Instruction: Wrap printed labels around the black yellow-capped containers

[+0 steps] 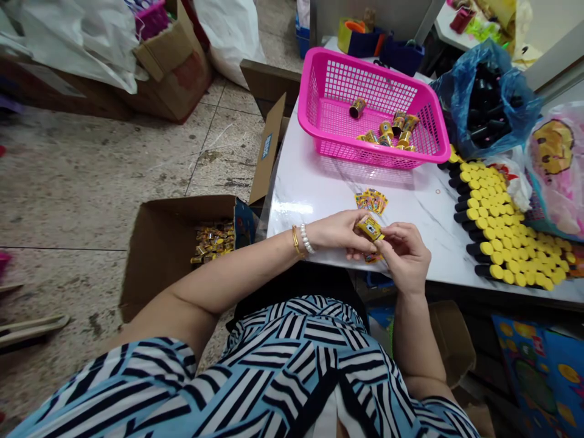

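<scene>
Both my hands meet at the near edge of a white table (319, 188). My left hand (340, 232) and my right hand (405, 255) pinch a small yellow printed sticker (370, 228) between their fingertips; something small and yellow shows under the fingers too. A little pile of the same stickers (371, 201) lies on the table just beyond my hands. To the right lie rows of black tubes with yellow caps (497, 228).
A pink basket (319, 97) at the back of the table holds several labelled tubes (387, 131). A blue bag of black tubes (488, 103) sits right of it. On the floor at left an open cardboard box (164, 255) holds finished pieces (212, 241).
</scene>
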Tool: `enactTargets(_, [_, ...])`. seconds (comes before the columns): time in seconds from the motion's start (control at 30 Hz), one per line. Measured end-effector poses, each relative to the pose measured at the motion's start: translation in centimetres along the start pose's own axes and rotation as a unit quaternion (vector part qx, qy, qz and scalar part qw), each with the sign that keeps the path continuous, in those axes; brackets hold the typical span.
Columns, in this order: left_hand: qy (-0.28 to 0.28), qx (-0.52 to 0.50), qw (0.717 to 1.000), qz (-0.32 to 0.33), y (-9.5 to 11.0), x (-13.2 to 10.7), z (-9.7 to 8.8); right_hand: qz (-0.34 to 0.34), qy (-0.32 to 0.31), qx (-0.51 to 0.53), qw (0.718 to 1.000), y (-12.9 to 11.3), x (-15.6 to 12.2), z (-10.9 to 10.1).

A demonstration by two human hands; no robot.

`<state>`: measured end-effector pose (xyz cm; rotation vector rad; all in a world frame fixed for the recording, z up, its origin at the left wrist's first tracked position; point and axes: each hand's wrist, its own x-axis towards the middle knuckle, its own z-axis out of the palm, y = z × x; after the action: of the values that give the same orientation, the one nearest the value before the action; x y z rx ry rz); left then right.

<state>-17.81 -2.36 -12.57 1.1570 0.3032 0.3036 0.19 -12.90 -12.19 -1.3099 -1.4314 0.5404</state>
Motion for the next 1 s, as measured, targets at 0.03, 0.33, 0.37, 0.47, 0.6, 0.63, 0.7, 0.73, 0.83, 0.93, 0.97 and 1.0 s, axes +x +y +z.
enactTargets(0.03, [0.009,0.010,1.000,0.003,0.1,-0.1,-0.1,-0.004,0.010,-0.008,1.000,0.0,-0.1,0.1])
enactTargets(0.33, [0.088,0.034,0.993,0.075,0.0,0.0,-1.1,-0.008,0.007,-0.071,0.997,0.2,-0.4,-0.7])
enactTargets(0.37, [0.093,0.040,0.991,0.090,-0.1,0.0,-1.1,0.005,0.011,-0.064,0.998,0.3,-0.4,-0.7])
enactTargets(0.47, [0.119,0.081,0.978,0.152,-0.1,0.0,-1.0,0.074,0.027,0.003,0.997,0.4,-0.5,-0.5])
enactTargets(0.6, [0.121,0.182,0.951,0.219,0.2,-0.1,-0.6,0.106,0.017,0.040,0.993,0.5,-0.7,-0.4])
enactTargets(0.63, [0.114,0.191,0.949,0.225,0.3,-0.1,-0.5,0.080,0.018,0.023,0.996,0.6,-0.8,-0.5])
enactTargets(0.7, [0.101,0.164,0.958,0.213,0.2,-0.1,-0.3,-0.019,0.024,-0.042,0.999,0.7,-0.9,-0.9])
enactTargets(0.73, [0.096,0.133,0.967,0.194,0.2,-0.1,-0.3,-0.083,0.024,-0.083,0.993,0.8,-1.0,-1.1])
enactTargets(0.83, [0.078,0.051,0.987,0.128,-0.1,-0.1,-0.2,-0.239,-0.003,-0.185,0.953,0.9,-0.9,-1.6])
enactTargets(0.93, [0.085,0.033,0.989,0.115,-0.1,-0.1,-0.2,-0.271,-0.006,-0.231,0.934,0.8,-0.4,-1.4])
enactTargets(0.97, [0.095,0.031,0.988,0.119,-0.1,-0.1,-0.1,-0.258,0.001,-0.235,0.937,0.8,-0.2,-1.2])
enactTargets(1.0, [0.105,0.027,0.987,0.120,-0.1,-0.1,-0.1,-0.237,0.009,-0.229,0.944,0.8,0.0,-1.0])
